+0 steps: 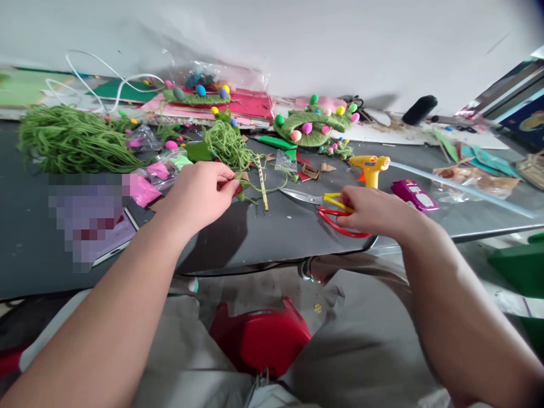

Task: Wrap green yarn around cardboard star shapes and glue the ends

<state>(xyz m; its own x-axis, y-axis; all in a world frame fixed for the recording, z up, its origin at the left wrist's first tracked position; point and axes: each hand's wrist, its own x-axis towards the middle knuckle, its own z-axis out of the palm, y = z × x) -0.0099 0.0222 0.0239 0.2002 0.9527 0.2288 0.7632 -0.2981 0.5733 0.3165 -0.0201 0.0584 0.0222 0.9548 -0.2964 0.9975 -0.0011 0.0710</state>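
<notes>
My left hand (208, 190) is closed in a pinch on a strand of green yarn (250, 184), near a loose tangle of the same yarn (227, 144). Something small and red shows at its fingertips, too little to name. The strand curves right toward the tips of the scissors (304, 196), whose blades look slightly apart. My right hand (368, 209) is wrapped round the yellow and red scissor handles, low over the grey table. Between my hands lies a thin pale stick with markings (262, 184). A yellow glue gun (369, 167) is just behind my right hand.
A big bundle of green yarn (80, 139) lies at the left, behind a blurred-out device (97, 221). Green wrapped shapes with coloured balls (310, 127) sit at the back. A purple packet (414, 195) is at the right; a red stool (261, 337) is below the table edge.
</notes>
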